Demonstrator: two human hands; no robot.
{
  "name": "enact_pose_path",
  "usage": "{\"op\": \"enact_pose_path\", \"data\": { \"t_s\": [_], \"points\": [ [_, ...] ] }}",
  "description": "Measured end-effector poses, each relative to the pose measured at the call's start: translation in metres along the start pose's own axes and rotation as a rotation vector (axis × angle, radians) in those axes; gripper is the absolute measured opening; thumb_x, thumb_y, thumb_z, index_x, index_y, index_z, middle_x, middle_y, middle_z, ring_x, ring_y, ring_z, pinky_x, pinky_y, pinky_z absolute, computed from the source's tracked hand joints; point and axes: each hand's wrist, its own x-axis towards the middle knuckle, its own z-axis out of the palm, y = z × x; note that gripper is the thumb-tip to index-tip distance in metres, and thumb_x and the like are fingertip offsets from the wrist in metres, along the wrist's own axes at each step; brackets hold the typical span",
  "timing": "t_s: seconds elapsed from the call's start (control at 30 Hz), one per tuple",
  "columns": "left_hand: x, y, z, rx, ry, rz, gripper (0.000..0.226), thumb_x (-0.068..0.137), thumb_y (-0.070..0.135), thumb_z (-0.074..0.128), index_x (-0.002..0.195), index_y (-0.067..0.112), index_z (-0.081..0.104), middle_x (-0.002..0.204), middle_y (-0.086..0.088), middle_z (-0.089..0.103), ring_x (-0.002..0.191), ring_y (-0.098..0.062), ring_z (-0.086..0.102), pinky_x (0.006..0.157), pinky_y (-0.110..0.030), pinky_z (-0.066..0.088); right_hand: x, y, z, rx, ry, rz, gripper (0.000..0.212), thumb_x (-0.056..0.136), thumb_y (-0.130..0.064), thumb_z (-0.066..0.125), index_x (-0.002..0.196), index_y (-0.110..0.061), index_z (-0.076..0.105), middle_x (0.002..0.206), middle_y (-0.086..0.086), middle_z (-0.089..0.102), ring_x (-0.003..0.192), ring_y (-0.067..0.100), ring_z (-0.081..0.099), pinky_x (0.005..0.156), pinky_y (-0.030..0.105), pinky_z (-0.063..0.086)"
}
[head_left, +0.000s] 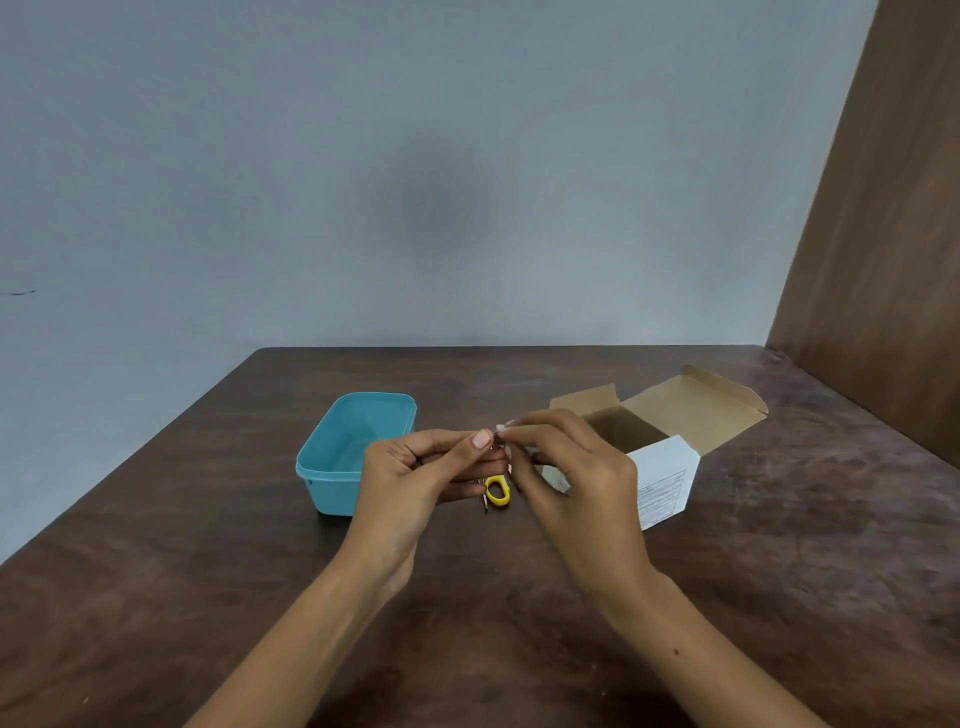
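Both hands meet above the middle of a dark wooden table. My left hand pinches the upper end of a small thin metal item between thumb and fingers, and a yellow loop hangs below it. My right hand pinches the same item's top with its fingertips. What the item is cannot be made out; most of it is hidden by the fingers.
An open teal plastic container stands to the left of the hands. An open white cardboard box with raised brown flaps stands to the right. A grey wall runs behind the table and a brown wooden panel rises at the right.
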Motion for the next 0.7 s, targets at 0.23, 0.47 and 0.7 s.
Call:
{"op": "enact_pose_path", "data": {
  "t_s": [0.23,0.47,0.7],
  "points": [
    [0.002,0.002,-0.001,0.008,0.035,-0.054,0.012,0.078,0.015,0.068,0.084,0.006,0.073,0.076,-0.013,0.075,0.073,-0.018,0.074,0.055,-0.017,0.056,0.003,0.013,-0.004,-0.090,-0.022,0.050,0.016,0.078,-0.005,0.070,0.092,-0.009,0.074,0.094,0.005,0.071,0.086,0.017,0.066,0.077,0.014,0.048],
    [0.004,-0.002,-0.003,0.007,0.062,-0.008,0.025,0.075,0.023,0.068,0.088,0.003,0.073,0.079,-0.012,0.075,0.077,-0.020,0.074,0.056,-0.018,0.056,0.003,0.008,-0.006,-0.091,-0.052,0.028,0.011,0.076,-0.018,0.070,0.083,-0.016,0.077,0.072,-0.002,0.071,0.063,0.013,0.064,0.051,0.032,0.051],
    [0.004,-0.006,-0.003,0.045,-0.003,0.055,0.025,0.065,0.006,0.074,0.089,0.009,0.073,0.082,-0.006,0.077,0.076,-0.013,0.073,0.057,-0.018,0.055,0.003,0.009,-0.006,-0.017,-0.088,0.148,0.003,0.070,-0.015,0.074,0.070,-0.017,0.074,0.060,-0.003,0.065,0.054,0.013,0.058,0.048,0.037,0.048]
  ]
}}
